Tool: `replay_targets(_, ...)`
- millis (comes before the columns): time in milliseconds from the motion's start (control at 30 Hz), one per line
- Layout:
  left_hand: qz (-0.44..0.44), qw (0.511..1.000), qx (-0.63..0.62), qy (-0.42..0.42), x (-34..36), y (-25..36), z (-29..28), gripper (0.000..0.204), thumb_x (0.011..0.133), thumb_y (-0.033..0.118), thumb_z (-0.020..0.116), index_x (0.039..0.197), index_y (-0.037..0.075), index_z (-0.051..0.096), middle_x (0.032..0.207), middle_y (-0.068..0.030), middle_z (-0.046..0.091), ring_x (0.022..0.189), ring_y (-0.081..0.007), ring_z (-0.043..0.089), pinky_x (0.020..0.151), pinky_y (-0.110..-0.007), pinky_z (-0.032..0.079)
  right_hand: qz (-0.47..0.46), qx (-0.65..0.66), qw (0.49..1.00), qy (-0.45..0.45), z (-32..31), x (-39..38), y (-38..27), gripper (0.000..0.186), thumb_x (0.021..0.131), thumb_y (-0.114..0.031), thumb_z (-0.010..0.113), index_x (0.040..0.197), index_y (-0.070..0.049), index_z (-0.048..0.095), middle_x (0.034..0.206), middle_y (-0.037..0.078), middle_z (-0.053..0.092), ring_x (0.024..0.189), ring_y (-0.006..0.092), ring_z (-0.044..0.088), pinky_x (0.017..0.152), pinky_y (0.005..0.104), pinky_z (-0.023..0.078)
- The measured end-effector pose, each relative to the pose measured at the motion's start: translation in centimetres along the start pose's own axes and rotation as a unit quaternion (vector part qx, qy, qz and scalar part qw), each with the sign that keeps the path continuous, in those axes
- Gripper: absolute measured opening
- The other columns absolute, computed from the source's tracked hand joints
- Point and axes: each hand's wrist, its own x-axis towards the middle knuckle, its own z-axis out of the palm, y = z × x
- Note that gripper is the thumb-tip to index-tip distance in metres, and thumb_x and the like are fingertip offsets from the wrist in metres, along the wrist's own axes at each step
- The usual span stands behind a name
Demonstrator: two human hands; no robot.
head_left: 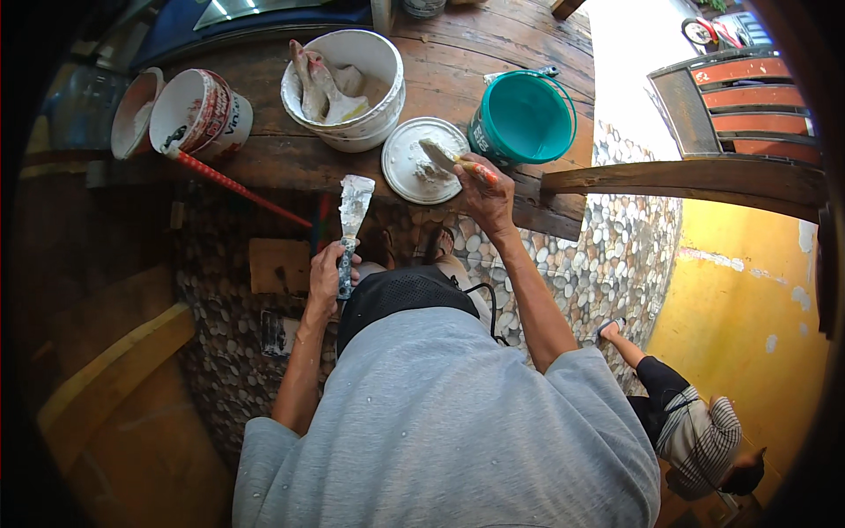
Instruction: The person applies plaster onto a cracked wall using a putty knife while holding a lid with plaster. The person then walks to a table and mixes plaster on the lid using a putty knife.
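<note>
My left hand (pixel 326 277) is closed around the dark handle of a putty knife (pixel 356 204), its blade pointing up and smeared with white paste. In my right hand (pixel 489 198) is a second scraper with an orange-red handle. That scraper's blade (pixel 437 156) is over a round white lid (pixel 398 169), where white paste (pixel 435 179) is spread; whether it touches the paste I cannot tell. The lid lies near the table's front edge. Beside it, to the right, stands a teal bucket (pixel 482 132) with a wire handle.
On the wooden table (pixel 458 53), a white bucket (pixel 370 132) holds stained, crumpled stuff. Red-and-white buckets (pixel 224 114) stand left, with a red pole (pixel 242 192) by them. A wooden rail (pixel 687 180) and slatted chair (pixel 757 97) are right. Another person (pixel 695 431) is at lower right.
</note>
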Motion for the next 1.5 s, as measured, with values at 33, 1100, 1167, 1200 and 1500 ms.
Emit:
replay_targets(33, 0.004, 1.000, 0.005, 0.001, -0.1, -0.1, 0.0, 0.037, 0.093, 0.029, 0.045, 0.109, 0.002, 0.063, 0.076, -0.0050, 0.062, 0.051, -0.0097, 0.056, 0.046, -0.023, 0.047, 0.009, -0.009, 1.000, -0.007, -0.3, -0.2, -0.3, 0.016, 0.084, -0.013, 0.067, 0.094, -0.001, 0.065, 0.089, 0.013, 0.068, 0.078, 0.0277, 0.068, 0.067, 0.0333, 0.053)
replay_targets(1100, -0.050, 0.996, -0.045, -0.062, 1.0, 3.0, 2.9, 0.038, 0.096, 0.032, 0.050, 0.118, 0.004, 0.061, 0.078, -0.0018, 0.059, 0.058, -0.0078, 0.055, 0.051, -0.022, 0.049, 0.176, 0.142, 0.961, 0.159, 0.7, -1.9, -1.7, 0.014, 0.087, -0.009, 0.067, 0.094, 0.002, 0.067, 0.081, 0.004, 0.067, 0.077, 0.0084, 0.061, 0.073, 0.0249, 0.049)
replay_targets(1167, -0.057, 0.995, -0.048, -0.059, 0.8, 3.3, 3.0, 0.038, 0.095, 0.033, 0.051, 0.119, 0.004, 0.060, 0.078, -0.0017, 0.059, 0.058, -0.0078, 0.056, 0.051, -0.022, 0.049, 0.171, 0.126, 0.965, 0.155, 0.7, -2.2, -1.9, 0.014, 0.087, -0.010, 0.067, 0.095, 0.002, 0.066, 0.081, 0.004, 0.067, 0.076, 0.0081, 0.061, 0.072, 0.0249, 0.049)
replay_targets(1200, -0.059, 0.995, -0.057, -0.055, 0.7, 3.3, 3.1, 0.036, 0.095, 0.032, 0.051, 0.114, 0.004, 0.061, 0.077, -0.0029, 0.059, 0.058, -0.0086, 0.056, 0.050, -0.023, 0.049, 0.178, 0.138, 0.962, 0.157, 0.7, -2.2, -1.9, 0.014, 0.087, -0.010, 0.067, 0.095, 0.002, 0.066, 0.081, 0.003, 0.067, 0.075, 0.0080, 0.060, 0.072, 0.0249, 0.049)
replay_targets(1500, -0.028, 0.999, 0.001, -0.046, 1.9, 3.0, 3.4, 0.031, 0.093, 0.029, 0.059, 0.113, 0.005, 0.061, 0.079, -0.0017, 0.060, 0.061, -0.0069, 0.058, 0.049, -0.021, 0.050, 0.120, 0.114, 0.983, 0.077, 0.6, -1.7, -2.3, 0.015, 0.087, -0.008, 0.066, 0.096, 0.003, 0.065, 0.086, 0.008, 0.068, 0.078, 0.0125, 0.063, 0.073, 0.0265, 0.050)
